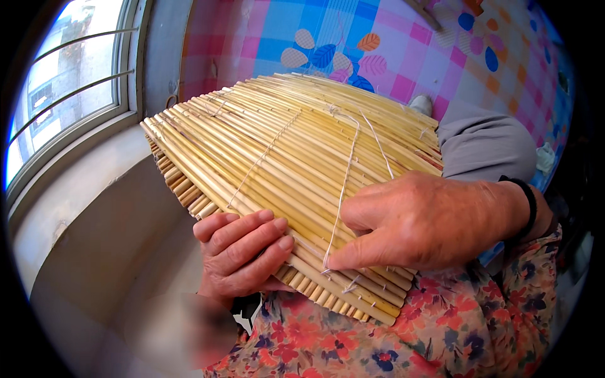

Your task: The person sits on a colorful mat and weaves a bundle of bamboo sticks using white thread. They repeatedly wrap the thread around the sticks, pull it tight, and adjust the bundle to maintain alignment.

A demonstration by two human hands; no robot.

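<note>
A mat of pale yellow reed sticks (265, 138), laid side by side and stitched with white string, fills the middle of the view, with a layer of stick ends showing beneath it. My left hand (242, 252) is closed round its near left edge, fingertips on top. My right hand (416, 220), with a black band at the wrist, lies over the near right part with bent fingers. Its thumb presses at the lower end of a loose white string (345, 170). Another length of string passes under this hand; what its curled fingers hold is partly hidden.
A barred window (72, 69) and pale sill (94, 170) are at the left. A checked, leaf-patterned sheet (328, 31) lies behind the mat. A grey-clad limb (485, 138) with a pale foot (421, 104) is at the right. Floral fabric (334, 346) covers my lap.
</note>
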